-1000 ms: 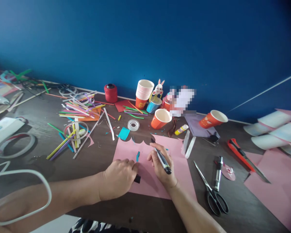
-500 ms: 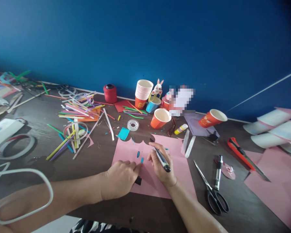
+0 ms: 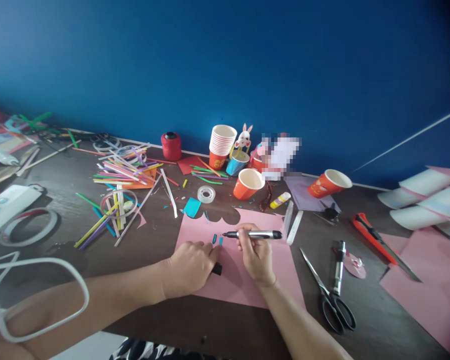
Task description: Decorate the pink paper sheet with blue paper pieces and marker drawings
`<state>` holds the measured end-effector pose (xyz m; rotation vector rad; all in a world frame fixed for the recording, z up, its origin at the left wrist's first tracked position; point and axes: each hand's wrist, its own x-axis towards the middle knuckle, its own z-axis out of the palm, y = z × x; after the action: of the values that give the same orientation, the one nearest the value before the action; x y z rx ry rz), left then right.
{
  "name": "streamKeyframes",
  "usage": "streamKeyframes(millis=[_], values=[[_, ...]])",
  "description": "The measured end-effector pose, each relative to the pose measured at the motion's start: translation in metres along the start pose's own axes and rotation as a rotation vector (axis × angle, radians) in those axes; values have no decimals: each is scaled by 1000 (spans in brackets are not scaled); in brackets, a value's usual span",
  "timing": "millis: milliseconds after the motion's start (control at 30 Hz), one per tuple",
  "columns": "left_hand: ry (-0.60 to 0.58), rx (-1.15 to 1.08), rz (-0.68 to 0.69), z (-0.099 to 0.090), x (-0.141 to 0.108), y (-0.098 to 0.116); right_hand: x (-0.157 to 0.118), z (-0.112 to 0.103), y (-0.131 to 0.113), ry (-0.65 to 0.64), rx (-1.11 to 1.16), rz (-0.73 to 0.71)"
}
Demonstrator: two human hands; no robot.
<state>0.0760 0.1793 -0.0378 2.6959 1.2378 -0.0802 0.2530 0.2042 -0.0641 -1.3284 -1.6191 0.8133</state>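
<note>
A pink sheet [image 3: 240, 290] with a scalloped far edge lies on the dark table in front of me. My right hand [image 3: 258, 257] holds a black and silver marker [image 3: 260, 234], lying nearly level with its tip pointing left. Near that tip, two small blue pieces [image 3: 221, 241] rest on the sheet; one has a dark outline. My left hand [image 3: 193, 265] rests on the sheet's left part, fingers bent together beside a black cap [image 3: 217, 269]. Whether its fingers grip the cap is not clear.
Scissors [image 3: 332, 300], a second marker [image 3: 339, 267] and a red cutter [image 3: 375, 240] lie at the right. Straws [image 3: 125, 167] are piled at the left. Paper cups [image 3: 249, 183], a tape roll [image 3: 206, 194] and a glue stick [image 3: 280, 200] stand or lie behind the sheet.
The marker has swung from a steep slant to nearly level, and its tip has come down and left, close to the blue pieces. My left hand has shifted slightly.
</note>
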Motion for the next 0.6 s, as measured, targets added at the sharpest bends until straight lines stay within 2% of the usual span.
streamKeyframes(millis=[333,600], values=[[-23,-7,2,-4,0,2,2,1,-3,-50,-94,-98],[-13,-12,1,-5,-1,2,2,1,-2,-61,-91,-89]])
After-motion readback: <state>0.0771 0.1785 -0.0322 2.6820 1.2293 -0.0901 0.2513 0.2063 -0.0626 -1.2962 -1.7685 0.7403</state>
